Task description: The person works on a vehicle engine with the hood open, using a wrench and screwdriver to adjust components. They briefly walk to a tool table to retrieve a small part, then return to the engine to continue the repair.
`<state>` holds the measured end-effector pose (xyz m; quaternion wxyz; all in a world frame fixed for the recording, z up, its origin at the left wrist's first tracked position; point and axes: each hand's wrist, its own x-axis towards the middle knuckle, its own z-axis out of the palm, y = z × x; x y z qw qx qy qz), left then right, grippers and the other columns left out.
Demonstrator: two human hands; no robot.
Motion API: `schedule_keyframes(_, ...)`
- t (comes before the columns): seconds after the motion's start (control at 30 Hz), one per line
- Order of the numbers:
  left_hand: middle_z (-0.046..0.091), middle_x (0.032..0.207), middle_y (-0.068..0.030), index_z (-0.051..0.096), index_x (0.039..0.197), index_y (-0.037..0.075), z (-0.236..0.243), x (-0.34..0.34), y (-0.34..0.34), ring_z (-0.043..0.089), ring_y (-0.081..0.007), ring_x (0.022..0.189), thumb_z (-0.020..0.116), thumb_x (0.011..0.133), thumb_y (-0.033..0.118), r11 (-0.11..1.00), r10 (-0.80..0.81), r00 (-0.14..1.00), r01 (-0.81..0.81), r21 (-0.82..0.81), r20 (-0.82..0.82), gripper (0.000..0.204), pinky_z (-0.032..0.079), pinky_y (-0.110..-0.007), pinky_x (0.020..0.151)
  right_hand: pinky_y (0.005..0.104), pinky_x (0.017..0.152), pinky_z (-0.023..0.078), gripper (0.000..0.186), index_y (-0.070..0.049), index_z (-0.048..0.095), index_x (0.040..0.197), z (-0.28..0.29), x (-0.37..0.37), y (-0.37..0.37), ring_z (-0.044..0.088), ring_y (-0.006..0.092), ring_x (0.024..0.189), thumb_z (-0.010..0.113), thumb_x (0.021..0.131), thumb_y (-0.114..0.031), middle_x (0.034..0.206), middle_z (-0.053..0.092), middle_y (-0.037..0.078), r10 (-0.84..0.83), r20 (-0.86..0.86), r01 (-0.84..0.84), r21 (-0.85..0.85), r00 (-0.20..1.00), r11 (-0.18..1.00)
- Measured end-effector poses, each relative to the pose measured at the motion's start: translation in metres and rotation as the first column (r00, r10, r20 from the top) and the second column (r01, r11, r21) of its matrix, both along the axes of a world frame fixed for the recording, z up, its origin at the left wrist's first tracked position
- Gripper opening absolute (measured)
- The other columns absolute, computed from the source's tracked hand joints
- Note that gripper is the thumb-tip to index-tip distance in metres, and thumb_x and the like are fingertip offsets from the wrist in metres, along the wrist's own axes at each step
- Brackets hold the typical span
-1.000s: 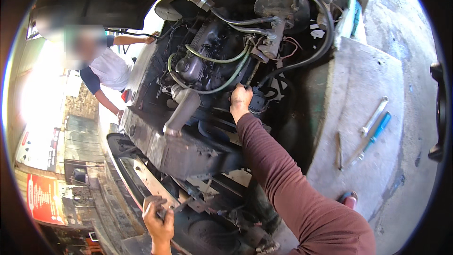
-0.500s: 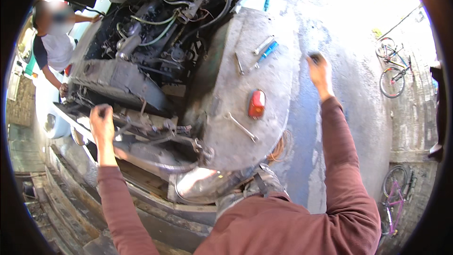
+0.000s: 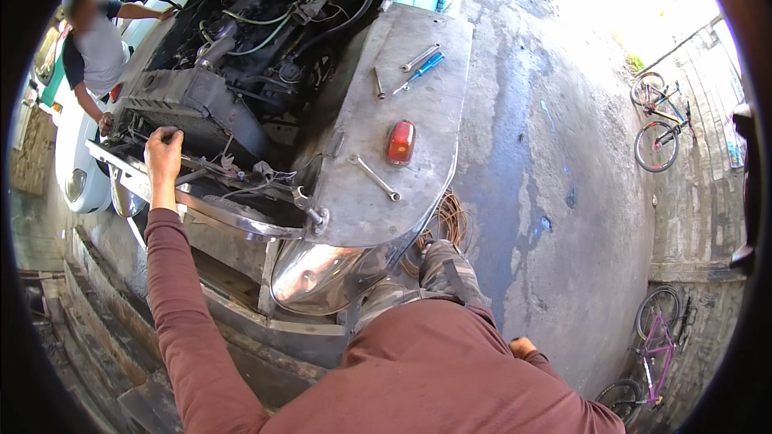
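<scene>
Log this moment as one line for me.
Left hand: at front metal bar, contact unclear | Right hand: low beside body, grip unclear | Fender: red lamp, wrenches, blue-handled tool on top

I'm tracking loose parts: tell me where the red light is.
In the head view, the red light lies near centre on the grey fender, right of the left hand, between the blue screwdriver and the lower wrench.

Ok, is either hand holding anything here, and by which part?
It cannot be told: the left hand is curled, with its palm hidden; the right hand shows too little to judge.
</scene>
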<state>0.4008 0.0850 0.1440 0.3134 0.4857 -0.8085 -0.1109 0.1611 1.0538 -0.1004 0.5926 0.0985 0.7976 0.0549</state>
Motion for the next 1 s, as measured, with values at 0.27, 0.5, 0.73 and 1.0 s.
schedule_keyframes(0.27, 0.064, 0.119, -0.0176, 0.065, 0.118, 0.005, 0.019, -0.052, 0.065, 0.060, -0.0380, 0.113, 0.074, 0.081, 0.018, 0.956, 0.114, 0.911, 0.008, -0.294, 0.395, 0.041, 0.049, -0.046, 0.099, 0.0437, 0.092, 0.055, 0.044, 0.000, 0.070, 0.118, 0.014, -0.249, -0.176, 0.070, 0.0375, 0.103, 0.076, 0.084, -0.027, 0.109, 0.073, 0.024, 0.041, -0.733, -0.500, -0.421, 0.679, 0.757)
schedule_keyframes(0.5, 0.069, 0.110, -0.0160, 0.068, 0.119, 0.003, -0.021, -0.264, 0.247, 0.070, -0.0301, 0.092, 0.076, 0.083, 0.012, 0.915, -0.377, 0.924, 0.362, 0.177, 0.064, 0.038, 0.056, -0.039, 0.084, 0.0428, 0.089, 0.055, 0.036, -0.004, 0.068, 0.120, 0.125, -0.397, -0.405, 0.069, 0.0363, 0.100, 0.072, 0.089, -0.022, 0.110, 0.071, 0.018, 0.188, -0.743, -0.760, -0.588, 0.643, 0.276)
schedule_keyframes(0.73, 0.070, 0.118, -0.0196, 0.071, 0.116, 0.003, -0.091, -0.388, 0.238, 0.067, -0.0382, 0.111, 0.073, 0.089, 0.026, 0.937, 0.249, 0.946, -0.290, 0.196, 0.209, 0.036, 0.054, -0.045, 0.094, 0.0457, 0.092, 0.053, 0.038, -0.005, 0.067, 0.122, 0.099, -0.548, -0.440, 0.067, 0.0379, 0.107, 0.069, 0.091, -0.027, 0.114, 0.070, 0.019, 0.558, -0.714, -0.864, -0.503, 0.424, 0.013)
schedule_keyframes(1.0, 0.073, 0.109, -0.0232, 0.075, 0.109, 0.003, -0.105, -0.446, 0.216, 0.069, -0.0400, 0.109, 0.081, 0.083, 0.030, 0.708, 0.429, 0.797, -0.589, 0.389, 0.426, 0.038, 0.054, -0.046, 0.093, 0.0452, 0.093, 0.054, 0.042, -0.004, 0.068, 0.123, 0.054, -0.670, -0.369, 0.069, 0.0380, 0.106, 0.072, 0.088, -0.027, 0.112, 0.072, 0.021, 0.633, -0.585, -0.831, -0.527, 0.507, 0.179)
